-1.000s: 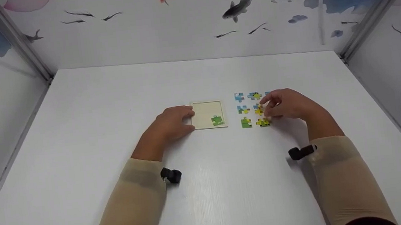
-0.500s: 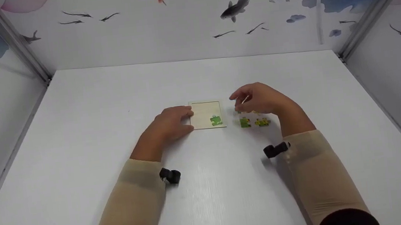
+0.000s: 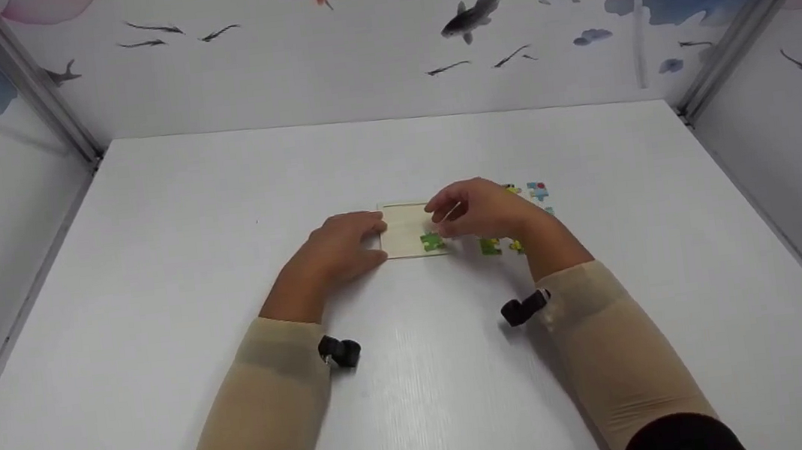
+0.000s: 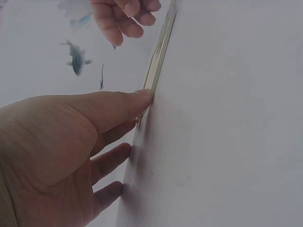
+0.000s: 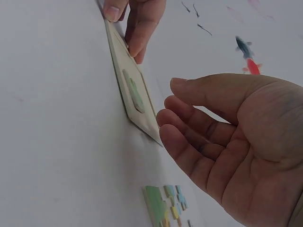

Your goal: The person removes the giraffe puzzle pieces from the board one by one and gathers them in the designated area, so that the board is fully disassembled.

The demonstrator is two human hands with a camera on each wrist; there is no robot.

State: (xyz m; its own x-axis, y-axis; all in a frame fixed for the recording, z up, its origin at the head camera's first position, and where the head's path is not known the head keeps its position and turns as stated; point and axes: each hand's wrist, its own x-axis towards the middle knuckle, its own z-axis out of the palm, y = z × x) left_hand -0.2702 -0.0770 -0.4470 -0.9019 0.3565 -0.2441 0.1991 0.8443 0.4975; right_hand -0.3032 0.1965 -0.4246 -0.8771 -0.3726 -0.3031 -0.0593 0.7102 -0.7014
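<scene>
My left hand point(image 3: 344, 246) holds the left side of a shallow wooden puzzle tray point(image 3: 401, 229), its thumb at the near corner and fingers at the far one. In the left wrist view the thumb point(image 4: 125, 104) lies on the tray's edge. A green puzzle piece point(image 3: 431, 242) lies in the tray's near right corner, slightly askew. Over the tray's right side hovers my right hand point(image 3: 482, 210), fingers loosely curved. No piece shows between its thumb point(image 5: 203, 92) and fingers in the right wrist view. The tray's far right corner is hidden behind this hand.
Several loose puzzle pieces lie right of the tray, partly covered by the right hand and wrist: a green one point(image 3: 490, 246) in front and a blue one with a red dot point(image 3: 537, 190) behind. White panels with painted fish point(image 3: 479, 12) bound the white table point(image 3: 216, 193).
My right hand has moved left from above the loose pieces to over the tray's right side. The left hand and the tray stay in place.
</scene>
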